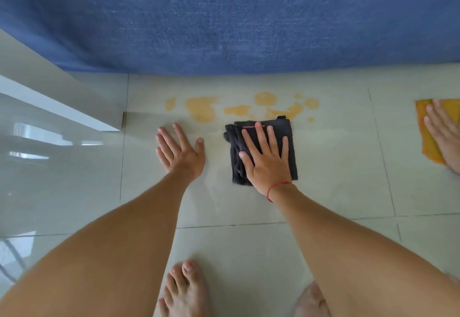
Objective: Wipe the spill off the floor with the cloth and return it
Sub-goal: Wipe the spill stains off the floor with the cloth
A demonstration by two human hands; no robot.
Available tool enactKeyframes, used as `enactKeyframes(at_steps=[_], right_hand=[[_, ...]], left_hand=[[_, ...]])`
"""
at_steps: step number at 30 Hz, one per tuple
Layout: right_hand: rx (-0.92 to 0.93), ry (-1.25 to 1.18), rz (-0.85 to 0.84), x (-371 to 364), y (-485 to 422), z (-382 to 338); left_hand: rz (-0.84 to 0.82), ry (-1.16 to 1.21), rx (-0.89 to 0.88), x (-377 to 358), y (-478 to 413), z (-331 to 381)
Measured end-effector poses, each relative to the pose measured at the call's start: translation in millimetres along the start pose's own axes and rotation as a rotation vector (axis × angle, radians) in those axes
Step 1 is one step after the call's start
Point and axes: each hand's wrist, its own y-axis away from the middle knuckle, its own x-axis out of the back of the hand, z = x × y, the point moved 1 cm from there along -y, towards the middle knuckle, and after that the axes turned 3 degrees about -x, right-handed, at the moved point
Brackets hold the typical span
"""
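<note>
An orange spill (201, 110) lies in several blotches across the pale floor tiles (336, 167), just in front of a blue fabric surface. A folded dark grey cloth (290, 130) rests flat on the floor right below the blotches. My right hand (266, 157) presses flat on the cloth with fingers spread, a red string around the wrist. My left hand (180, 150) lies flat on the bare tile to the left of the cloth, fingers apart, holding nothing.
Blue fabric (224, 18) fills the far side. A glossy white cabinet edge (62, 107) juts in at the left. At the right edge another person's hand (445, 130) presses on an orange cloth (428, 142). My bare feet (184, 289) stand at the bottom.
</note>
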Motion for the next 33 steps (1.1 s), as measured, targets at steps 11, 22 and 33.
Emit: enactKeyframes(at_steps=[11, 22, 33], right_hand=[[-0.107, -0.038, 0.064, -3.5, -38.3, -47.4], [0.152, -0.056, 0.017, -9.4, 17.6, -12.8], [-0.114, -0.011, 0.136, -3.4, -43.7, -19.2]], left_hand=[[-0.056, -0.021, 0.013, 4.1, -5.3, 0.8], [0.311, 0.206, 0.038, 26.7, -0.7, -1.4], [0.185, 0.084, 0.040, 22.2, -36.6, -38.1]])
